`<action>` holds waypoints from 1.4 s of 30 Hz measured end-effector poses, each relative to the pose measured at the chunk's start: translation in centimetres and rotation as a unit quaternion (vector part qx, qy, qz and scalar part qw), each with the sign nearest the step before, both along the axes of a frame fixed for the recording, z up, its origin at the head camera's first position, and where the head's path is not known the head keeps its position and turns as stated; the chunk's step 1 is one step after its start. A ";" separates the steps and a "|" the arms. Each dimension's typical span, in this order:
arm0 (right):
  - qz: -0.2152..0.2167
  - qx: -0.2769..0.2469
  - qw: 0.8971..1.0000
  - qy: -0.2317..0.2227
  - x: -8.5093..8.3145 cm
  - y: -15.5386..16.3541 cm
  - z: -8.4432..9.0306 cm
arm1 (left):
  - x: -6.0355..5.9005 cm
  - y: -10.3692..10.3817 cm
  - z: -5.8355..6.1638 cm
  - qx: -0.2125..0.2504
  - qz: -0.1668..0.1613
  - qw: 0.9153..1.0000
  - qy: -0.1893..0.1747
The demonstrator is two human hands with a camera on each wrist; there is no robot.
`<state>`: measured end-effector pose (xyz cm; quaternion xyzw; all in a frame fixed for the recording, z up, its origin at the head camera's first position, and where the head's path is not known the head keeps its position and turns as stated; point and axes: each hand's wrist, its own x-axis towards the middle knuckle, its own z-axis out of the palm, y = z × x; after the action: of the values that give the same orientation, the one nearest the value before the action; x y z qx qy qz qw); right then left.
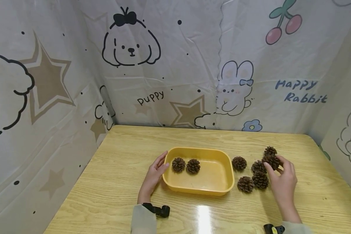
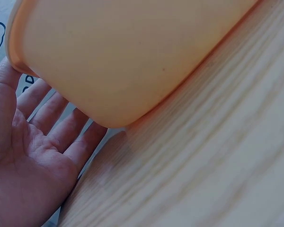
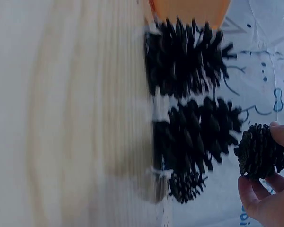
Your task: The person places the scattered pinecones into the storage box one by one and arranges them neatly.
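A yellow tray (image 1: 219, 188) sits mid-table with two pine cones (image 1: 178, 164) (image 1: 193, 165) inside at its left end. My left hand (image 1: 156, 169) rests open against the tray's left rim; the left wrist view shows the palm and straight fingers (image 2: 61, 130) beside the tray's wall (image 2: 123, 52). Right of the tray lie several loose pine cones (image 1: 245, 184). My right hand (image 1: 282, 177) pinches one pine cone (image 1: 272, 160) at the far side of that cluster, seen held in the fingertips (image 3: 260, 150) in the right wrist view.
The wooden table (image 1: 120, 152) is walled by cartoon-printed sheets (image 1: 163, 65) at the back and both sides. Another pine cone (image 1: 270, 150) lies behind the held one. A single cone (image 1: 239, 162) sits close to the tray's right rim.
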<state>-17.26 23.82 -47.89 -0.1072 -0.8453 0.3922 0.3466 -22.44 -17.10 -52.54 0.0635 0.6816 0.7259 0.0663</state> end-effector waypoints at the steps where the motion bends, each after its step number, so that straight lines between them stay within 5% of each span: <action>1: 0.004 0.001 1.000 0.003 0.0 -0.3 0.0 | 0.0 0.0 0.0 -0.002 0.001 1.000 -0.001; 26: 0.126 0.010 0.992 0.032 -1.1 -6.6 -0.2 | -0.2 -0.1 -0.2 -0.011 0.005 1.000 -0.004; 36: 0.191 0.065 0.976 0.081 -1.9 -9.0 -0.6 | -0.3 -0.2 -0.2 -0.011 0.006 1.000 0.000; 42: 0.233 0.089 0.968 0.036 -1.9 -10.3 -0.4 | -0.2 -0.2 -0.1 -0.012 0.008 1.000 -0.002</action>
<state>-19.18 13.48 -48.28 0.1385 -0.8654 0.3886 0.2843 -22.68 -17.30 -52.65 0.0554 0.6906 0.7184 0.0626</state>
